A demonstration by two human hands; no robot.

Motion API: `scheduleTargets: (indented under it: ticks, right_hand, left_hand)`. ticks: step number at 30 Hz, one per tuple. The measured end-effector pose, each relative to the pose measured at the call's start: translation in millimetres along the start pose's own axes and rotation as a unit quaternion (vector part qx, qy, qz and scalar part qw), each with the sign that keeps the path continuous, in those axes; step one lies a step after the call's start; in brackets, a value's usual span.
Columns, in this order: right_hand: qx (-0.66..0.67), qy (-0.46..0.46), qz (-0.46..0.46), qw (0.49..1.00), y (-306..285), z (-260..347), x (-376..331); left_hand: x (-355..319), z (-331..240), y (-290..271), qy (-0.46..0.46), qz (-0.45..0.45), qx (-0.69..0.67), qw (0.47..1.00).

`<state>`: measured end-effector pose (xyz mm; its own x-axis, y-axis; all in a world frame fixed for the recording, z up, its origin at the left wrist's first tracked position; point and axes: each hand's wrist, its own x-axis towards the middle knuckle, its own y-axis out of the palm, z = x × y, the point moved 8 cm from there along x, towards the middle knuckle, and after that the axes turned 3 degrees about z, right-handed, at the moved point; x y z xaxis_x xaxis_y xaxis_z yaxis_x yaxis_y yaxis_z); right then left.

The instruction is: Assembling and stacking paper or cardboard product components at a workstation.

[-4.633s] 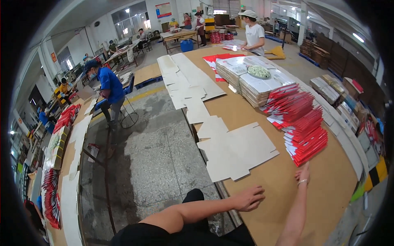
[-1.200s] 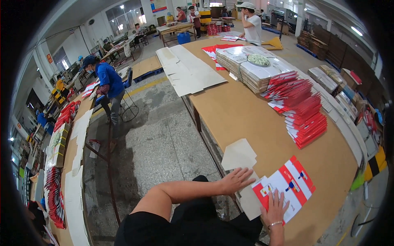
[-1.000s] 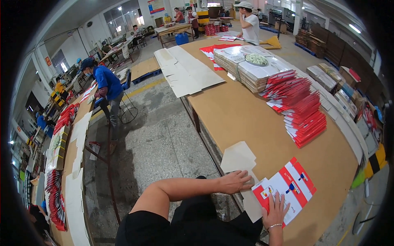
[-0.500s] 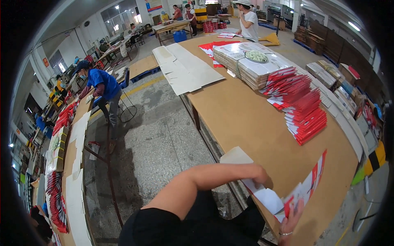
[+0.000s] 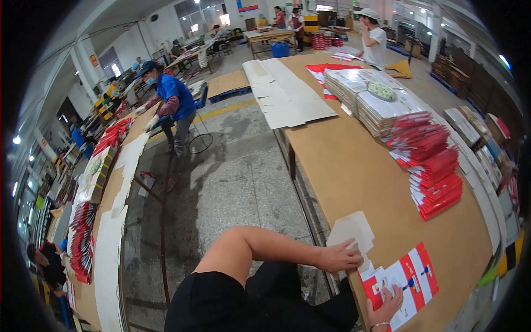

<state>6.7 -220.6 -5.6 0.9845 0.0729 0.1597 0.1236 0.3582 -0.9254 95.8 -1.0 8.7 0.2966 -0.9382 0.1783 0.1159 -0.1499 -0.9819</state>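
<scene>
Left hand (image 5: 338,258) grip flat, open, pressing grey card sheet (image 5: 352,231) onto tabletop (image 5: 354,166). Right hand (image 5: 387,304) grip open, fingers spread on red-white printed sheet (image 5: 406,279) beside it.

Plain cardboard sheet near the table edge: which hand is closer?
Left. The left hand lies flat on the plain cardboard sheet, touching it. The right hand is apart from it, farther along the edge, pressing the red and white printed sheet.
</scene>
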Motion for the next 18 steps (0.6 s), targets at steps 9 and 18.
scheduleTargets:
  ticks: [9, 18]
  right_hand:
    - [-0.008, -0.099, 0.058, 0.993, 7.3, 16.7, 2.0]
    - [0.024, -0.041, 0.073, 0.996, -3.7, 27.1, 1.0]
  left_hand:
    - [-44.5, 113.7, -3.3, -0.248, -0.086, -0.247, 0.933]
    - [-20.6, 81.7, 69.1, -0.464, -0.217, -0.587, 0.627]
